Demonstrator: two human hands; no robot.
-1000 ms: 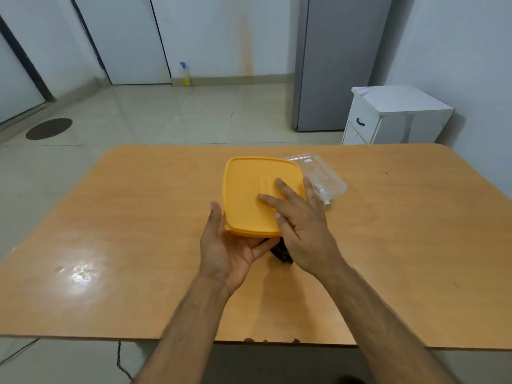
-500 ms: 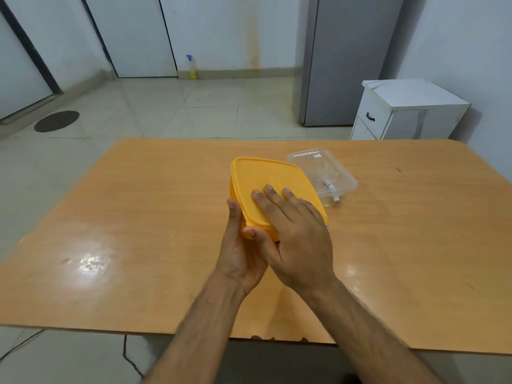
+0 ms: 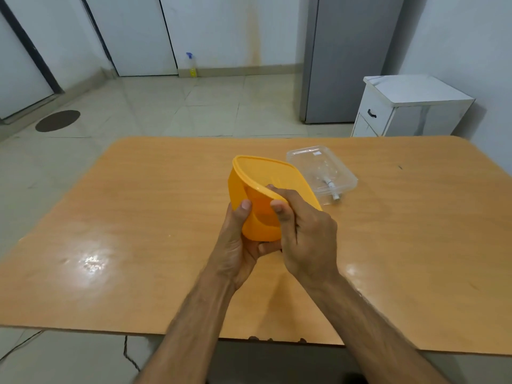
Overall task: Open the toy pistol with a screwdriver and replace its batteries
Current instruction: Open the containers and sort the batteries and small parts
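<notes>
A yellow plastic box (image 3: 256,214) with its yellow lid (image 3: 266,173) is held tilted above the middle of the wooden table (image 3: 144,217). My left hand (image 3: 238,245) grips the box from below and at its left side, thumb on the rim. My right hand (image 3: 302,228) grips the lid's near edge, fingers curled over it, where the lid bends up from the box. What lies inside the box is hidden. No toy pistol shows. A clear plastic container (image 3: 322,169) lies behind to the right, with a small screwdriver-like tool (image 3: 331,188) in it.
The table's near edge runs just below my forearms. Beyond the table are a tiled floor, a grey fridge (image 3: 349,59), a white cabinet (image 3: 407,106) at the right, and a spray bottle (image 3: 191,66) by the far wall.
The box has been tilted up toward me and turned. My right hand slid from flat on the lid to gripping its near edge, which now bends up. A dark object seen under the box earlier is hidden.
</notes>
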